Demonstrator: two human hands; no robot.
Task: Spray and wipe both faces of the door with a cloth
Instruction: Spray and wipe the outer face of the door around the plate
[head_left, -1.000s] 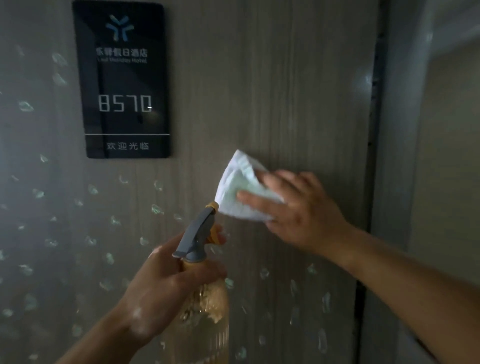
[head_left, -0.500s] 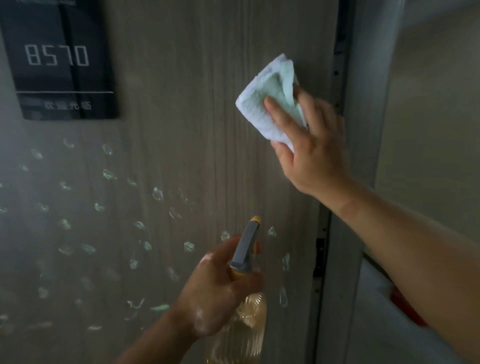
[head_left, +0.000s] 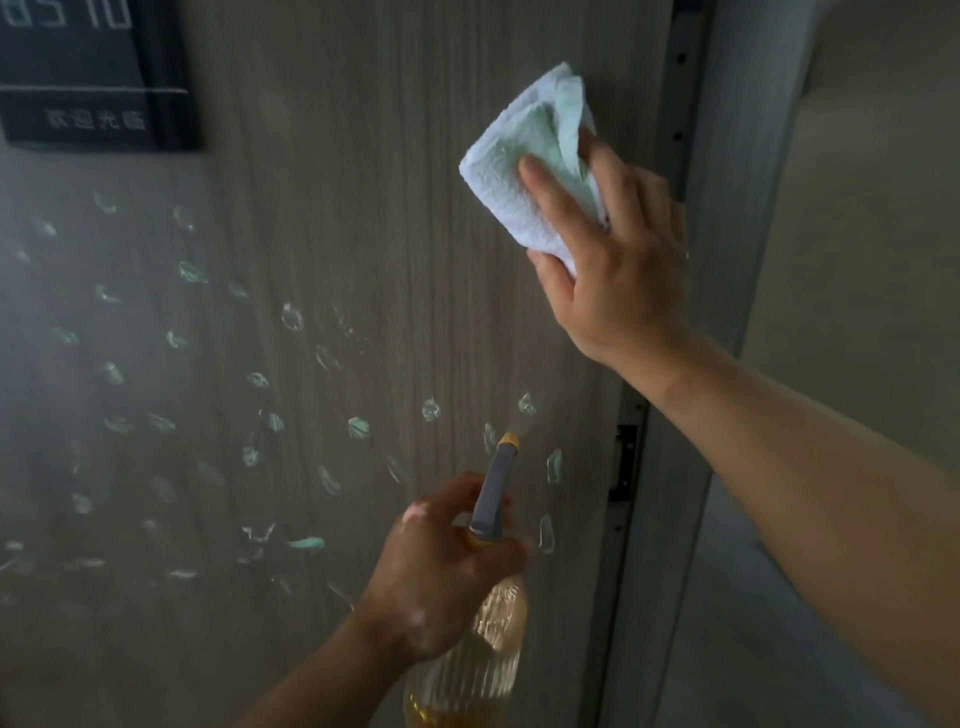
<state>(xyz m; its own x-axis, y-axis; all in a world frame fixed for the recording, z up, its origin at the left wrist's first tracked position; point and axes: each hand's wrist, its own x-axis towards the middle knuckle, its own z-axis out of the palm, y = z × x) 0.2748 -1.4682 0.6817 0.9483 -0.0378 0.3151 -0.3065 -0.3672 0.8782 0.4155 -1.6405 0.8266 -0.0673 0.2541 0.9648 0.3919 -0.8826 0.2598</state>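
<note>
Two hands work one wood-grain door (head_left: 395, 218): your right hand (head_left: 618, 260) presses a folded white cloth (head_left: 524, 166) flat against the panel high up, close to the door's right edge, with the forefinger stretched across the cloth and the thumb pinching its lower corner. Your left hand (head_left: 447, 566) is wrapped tight around the neck of a spray bottle (head_left: 480, 623), low in the view and well below the cloth. The bottle is clear and ribbed, holds yellowish liquid, and carries a grey spray head tipped with an orange nozzle that points up toward the door. A faint mist hangs just past the nozzle.

Dozens of pale droplets (head_left: 358, 428) dot the door's face from its left side across to the area just above the nozzle. The patch around the cloth looks dry. A dark sign (head_left: 98, 78) with white characters sits on the door at upper left, cut off by the top of the view. The door's metal edge (head_left: 675, 130) and a grey frame (head_left: 737, 208) run down the right side, just beside your right hand.
</note>
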